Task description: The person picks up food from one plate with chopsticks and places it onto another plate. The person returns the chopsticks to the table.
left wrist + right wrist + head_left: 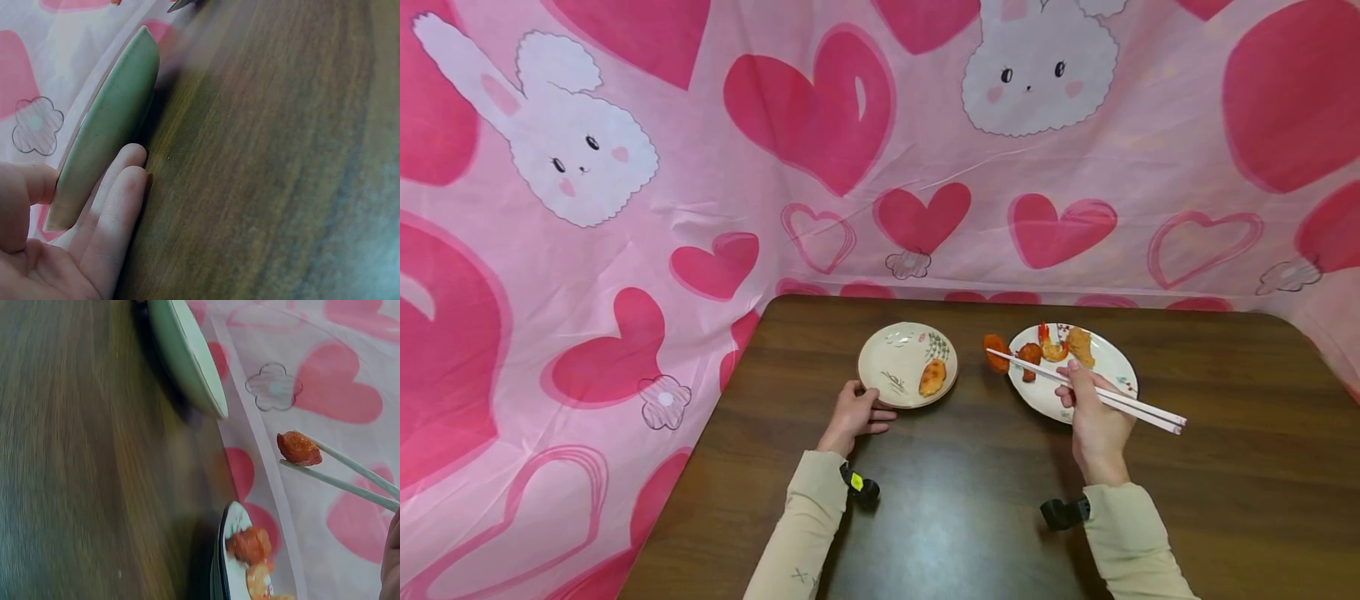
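My right hand [1097, 417] holds a pair of white chopsticks [1138, 408]. Their tips pinch a reddish-orange piece of food [299, 449], lifted between the two plates in the head view. Beneath that hand lies the oval white plate [1118, 367], bearing a browned piece [1029, 360], a shrimp [1052, 343] and a golden fried piece [1080, 346]. My left hand [852, 419] grips the near-left edge of a small round plate [891, 354], thumb on the rim and fingers [122, 197] below it. A golden-brown oval piece of food [932, 377] sits on the small plate's right side.
Both plates stand toward the back of a dark wooden table [955, 517]. Pink cloth [970, 158] with hearts and rabbits hangs behind the table and along its left side. Each wrist wears a black camera, such as the right one [1063, 513].
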The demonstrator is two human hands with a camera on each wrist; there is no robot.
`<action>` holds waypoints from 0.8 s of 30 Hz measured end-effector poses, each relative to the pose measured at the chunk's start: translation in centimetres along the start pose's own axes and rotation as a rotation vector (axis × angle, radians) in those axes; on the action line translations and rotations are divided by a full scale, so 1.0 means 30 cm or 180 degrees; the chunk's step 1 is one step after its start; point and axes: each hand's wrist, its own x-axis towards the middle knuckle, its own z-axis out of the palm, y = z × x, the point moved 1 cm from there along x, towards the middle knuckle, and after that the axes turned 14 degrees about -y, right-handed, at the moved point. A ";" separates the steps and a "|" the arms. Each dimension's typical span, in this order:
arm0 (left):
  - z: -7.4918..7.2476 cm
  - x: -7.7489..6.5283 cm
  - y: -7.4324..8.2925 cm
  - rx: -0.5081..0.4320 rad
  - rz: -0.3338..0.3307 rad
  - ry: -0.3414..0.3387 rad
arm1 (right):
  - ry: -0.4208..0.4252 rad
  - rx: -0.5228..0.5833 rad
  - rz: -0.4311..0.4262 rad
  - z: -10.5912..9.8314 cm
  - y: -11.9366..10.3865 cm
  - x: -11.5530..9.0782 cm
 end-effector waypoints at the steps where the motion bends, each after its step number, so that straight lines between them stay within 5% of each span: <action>1: 0.000 -0.001 0.001 0.0000 0.0010 -0.0001 | 0.0010 0.0029 -0.0003 -0.011 -0.003 0.002; 13: 0.002 0.000 0.003 0.0015 0.0006 -0.0001 | 0.0285 0.0392 -0.0054 -0.135 -0.074 0.010; 24: 0.003 -0.002 0.000 -0.0002 -0.0040 0.0043 | 0.0422 0.0515 0.0136 -0.051 -0.303 -0.067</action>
